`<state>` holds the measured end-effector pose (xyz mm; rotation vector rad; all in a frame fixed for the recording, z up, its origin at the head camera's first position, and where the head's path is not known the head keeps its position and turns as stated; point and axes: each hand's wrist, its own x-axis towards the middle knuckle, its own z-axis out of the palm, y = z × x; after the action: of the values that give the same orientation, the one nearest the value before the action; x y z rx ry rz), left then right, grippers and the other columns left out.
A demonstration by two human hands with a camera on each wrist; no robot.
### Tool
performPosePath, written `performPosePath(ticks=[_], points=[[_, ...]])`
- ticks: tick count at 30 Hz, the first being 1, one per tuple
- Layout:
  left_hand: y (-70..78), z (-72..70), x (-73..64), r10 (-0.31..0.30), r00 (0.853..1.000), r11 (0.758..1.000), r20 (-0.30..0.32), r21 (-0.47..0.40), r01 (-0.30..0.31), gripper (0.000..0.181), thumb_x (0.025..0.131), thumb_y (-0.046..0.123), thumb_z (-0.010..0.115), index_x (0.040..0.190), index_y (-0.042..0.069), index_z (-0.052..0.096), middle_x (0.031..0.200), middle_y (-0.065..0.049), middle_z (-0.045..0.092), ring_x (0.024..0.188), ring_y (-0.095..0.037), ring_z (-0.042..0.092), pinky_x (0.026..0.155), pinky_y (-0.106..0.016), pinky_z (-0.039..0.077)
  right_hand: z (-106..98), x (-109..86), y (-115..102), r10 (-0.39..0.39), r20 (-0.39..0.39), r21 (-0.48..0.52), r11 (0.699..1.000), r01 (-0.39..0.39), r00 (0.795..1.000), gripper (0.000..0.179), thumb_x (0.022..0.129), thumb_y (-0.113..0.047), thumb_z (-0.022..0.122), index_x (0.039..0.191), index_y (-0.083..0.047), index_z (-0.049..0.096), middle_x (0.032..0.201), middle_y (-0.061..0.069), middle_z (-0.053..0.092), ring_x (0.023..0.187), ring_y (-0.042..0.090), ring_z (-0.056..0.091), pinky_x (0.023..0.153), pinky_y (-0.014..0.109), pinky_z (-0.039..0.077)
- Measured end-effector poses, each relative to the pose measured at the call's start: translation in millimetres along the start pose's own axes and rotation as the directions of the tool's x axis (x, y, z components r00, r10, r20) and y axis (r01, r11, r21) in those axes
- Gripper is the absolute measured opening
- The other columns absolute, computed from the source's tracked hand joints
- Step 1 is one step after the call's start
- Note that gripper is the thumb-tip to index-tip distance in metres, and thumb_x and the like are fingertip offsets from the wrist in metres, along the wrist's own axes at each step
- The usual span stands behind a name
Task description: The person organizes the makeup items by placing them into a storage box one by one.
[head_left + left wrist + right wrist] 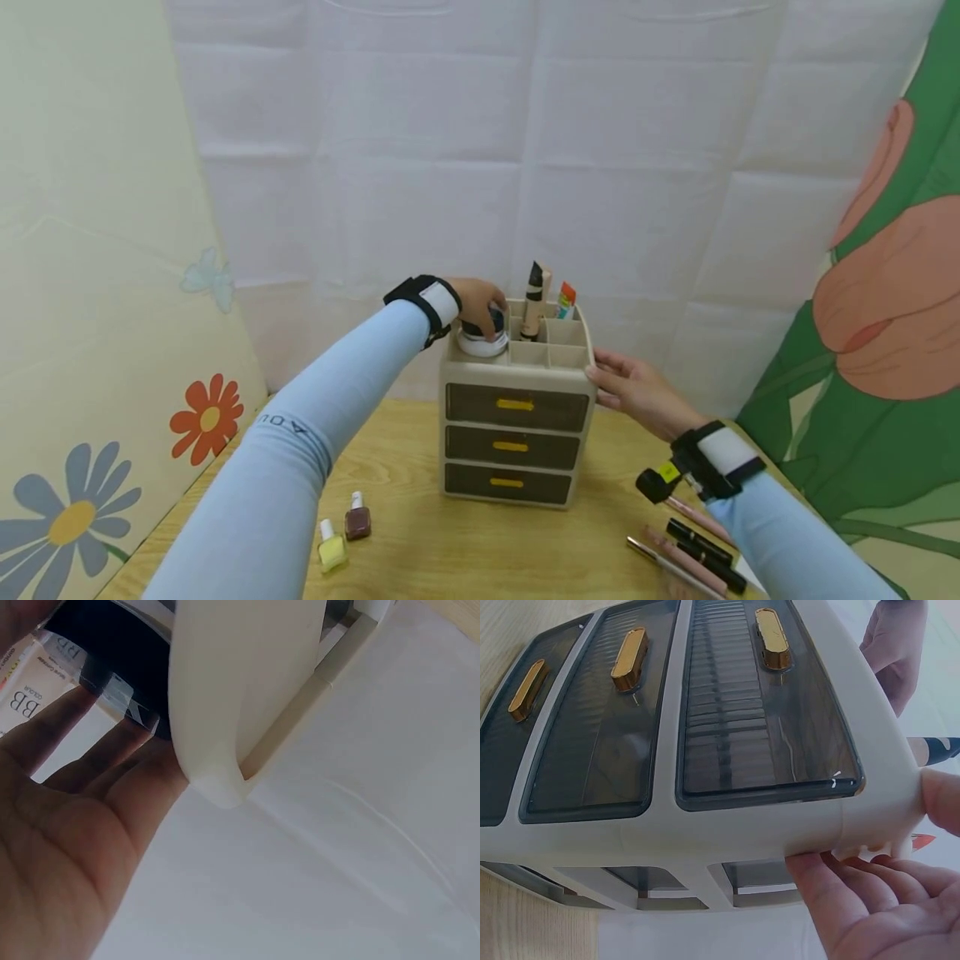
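Observation:
A cream cosmetics organizer [517,377] with three dark drawers stands upright on the table. My left hand [477,300] reaches over its left side and grips a dark-lidded jar [112,645]. Under that jar, a white round jar [480,345] sits in the large left compartment; whether the two touch is hidden by the fingers. My right hand [637,387] holds the organizer's upper right edge, thumb at the front corner and fingers along the side. A tan tube with a black tip [533,304] and an orange-capped tube [566,300] stand in the organizer's small compartments.
On the wooden table [420,542], a yellow nail polish bottle [332,547] and a brown nail polish bottle [357,518] stand at the left. Several makeup tubes, including a black tube [699,542], lie near the right forearm. White cloth [420,167] hangs behind the organizer.

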<state>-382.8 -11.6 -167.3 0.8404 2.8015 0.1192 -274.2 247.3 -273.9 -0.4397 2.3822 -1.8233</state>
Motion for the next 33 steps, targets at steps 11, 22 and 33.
performPosePath(ticks=[11, 22, 33], points=[[-11.8, -14.4, -24.3, 0.116, 0.983, 0.991, -0.145, -0.047, -0.124, 0.063, 0.09, 0.028, 0.07, 0.146, 0.013, 0.044, 0.147, -0.012, 0.041, 0.132, -0.029, 0.04, 0.104, -0.042, 0.037, -2.7, -0.9, -5.8, -0.017, 0.016, -0.009, 1.0, 0.017, 1.0, 0.07, 0.103, -0.025, 0.047, 0.151, 0.008, 0.009, 0.153, 0.031, 0.019, 0.135, 0.042, 0.031, 0.099, 0.035, 0.041], [3.3, 37.4, -85.9, 0.538, 0.635, 0.84, -0.554, 0.29, -0.459, 0.041, 0.084, 0.019, 0.076, 0.12, 0.005, 0.063, 0.117, -0.012, 0.061, 0.103, -0.025, 0.06, 0.085, -0.033, 0.049, -1.9, -6.3, -12.8, -0.005, 0.023, -0.034, 0.999, 0.006, 1.0, 0.07, 0.103, -0.027, 0.048, 0.152, 0.006, 0.009, 0.154, 0.029, 0.019, 0.135, 0.042, 0.031, 0.1, 0.038, 0.04], [32.6, 126.9, -88.7, 0.74, 0.425, 0.662, -0.522, 0.679, -0.318, 0.022, 0.086, 0.016, 0.068, 0.107, 0.008, 0.068, 0.096, -0.005, 0.065, 0.08, -0.015, 0.063, 0.066, -0.025, 0.052, -3.8, -10.8, -12.9, -0.002, 0.028, -0.02, 1.0, 0.003, 1.0, 0.068, 0.103, -0.025, 0.047, 0.152, 0.006, 0.011, 0.152, 0.029, 0.022, 0.134, 0.041, 0.033, 0.099, 0.037, 0.041]])
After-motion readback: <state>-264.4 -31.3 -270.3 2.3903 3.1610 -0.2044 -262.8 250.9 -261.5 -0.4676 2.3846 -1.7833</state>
